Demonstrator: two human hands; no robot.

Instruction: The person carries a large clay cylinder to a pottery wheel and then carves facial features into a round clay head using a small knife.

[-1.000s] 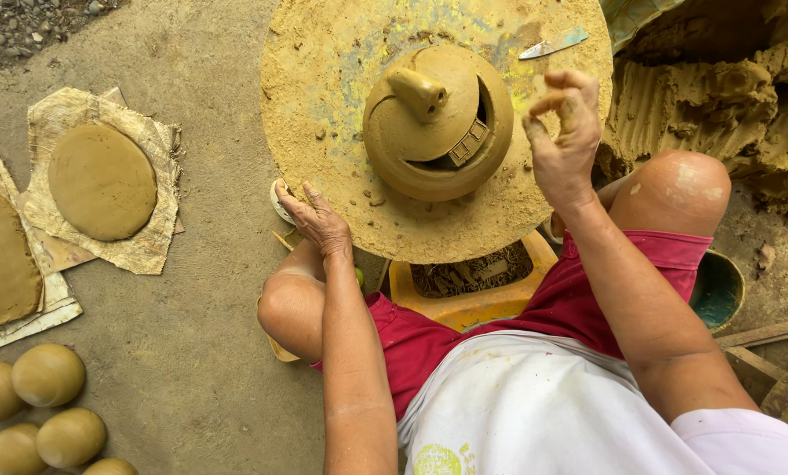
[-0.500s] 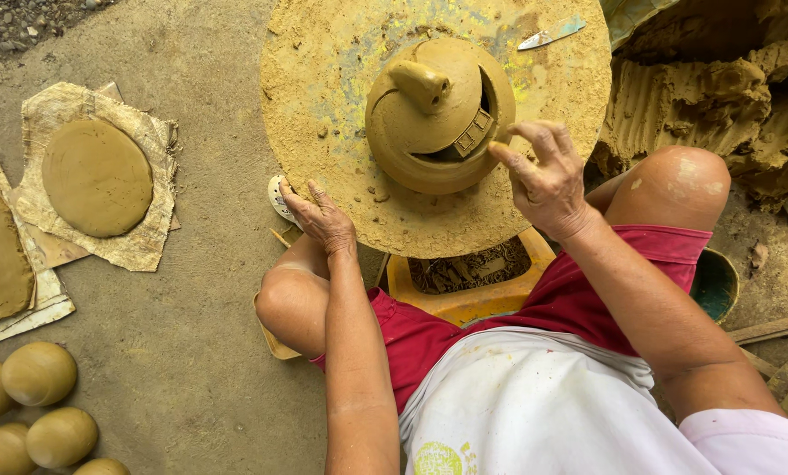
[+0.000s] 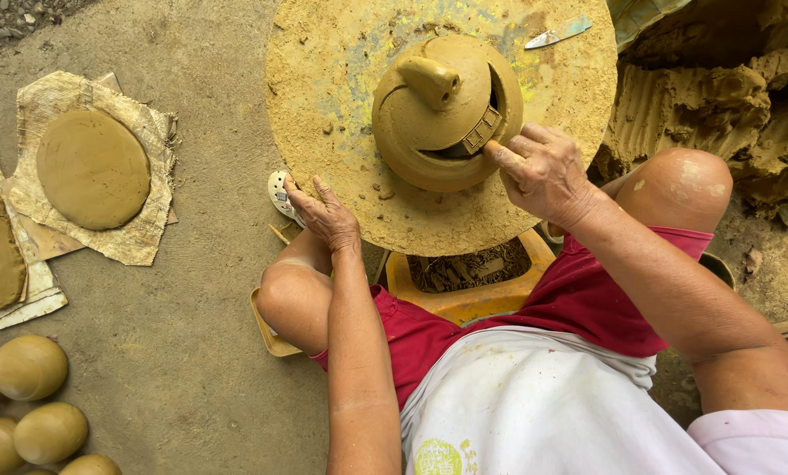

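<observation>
So I've got a domed clay piece [image 3: 442, 114] sitting near the middle of my round turntable [image 3: 324, 114], which is caked in dried clay. The piece has a stubby knob [image 3: 431, 79] on top, tilted a bit, and an opening cut in the side facing my right hand.

My right hand [image 3: 543, 171] is up against that opening, fingers bunched together and pressing at a little ribbed clay strip [image 3: 482, 132] on its edge. Looks like a pinch between thumb and forefinger, but I honestly can't tell from this angle if I'm gripping the strip or just pushing on it.

My left hand [image 3: 328, 215] is resting on the near rim of the turntable, fingers spread loosely, holding nothing.

Other stuff around: a small knife [image 3: 557, 33] lying on the far side of the turntable, well away from the piece. A big ridged heap of raw clay [image 3: 719, 97] off to my right, beyond my knee. On the ground to my left there's a flat clay disc [image 3: 93, 169] on a scrap of paper, and nearer to me a bunch of clay balls [image 3: 29, 368].
</observation>
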